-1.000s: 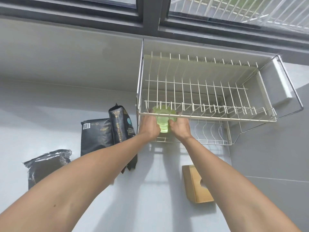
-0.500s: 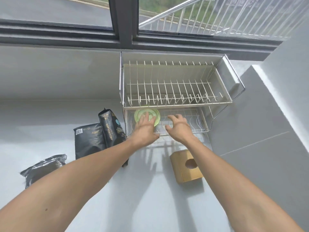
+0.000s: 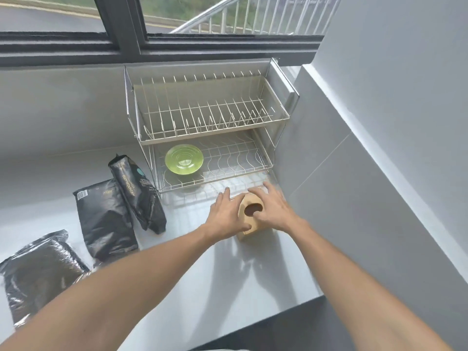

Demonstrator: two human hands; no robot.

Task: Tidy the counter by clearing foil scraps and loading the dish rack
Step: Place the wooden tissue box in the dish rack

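A two-tier wire dish rack point(image 3: 278, 115) stands against the back wall under the window. A green saucer point(image 3: 184, 159) lies flat at the left of its lower tier; the upper tier holds nothing. In front of the rack a wooden box point(image 3: 249, 219) with a round hole in its top sits on the counter. My left hand point(image 3: 226, 214) hovers at the box's left side and my right hand point(image 3: 273, 209) at its right side. Both have their fingers spread and neither grips anything. No foil scraps are visible.
Two black coffee bags point(image 3: 106, 219) lean and lie left of the rack, and a shiny black packet point(image 3: 35, 272) lies at the far left. A grey wall point(image 3: 379, 148) bounds the counter on the right. The counter's front edge point(image 3: 253, 323) runs below my arms.
Both hands let go of the green saucer, which stays on the rack's lower tier, and drew back toward me to either side of the wooden box. The view tilted down.
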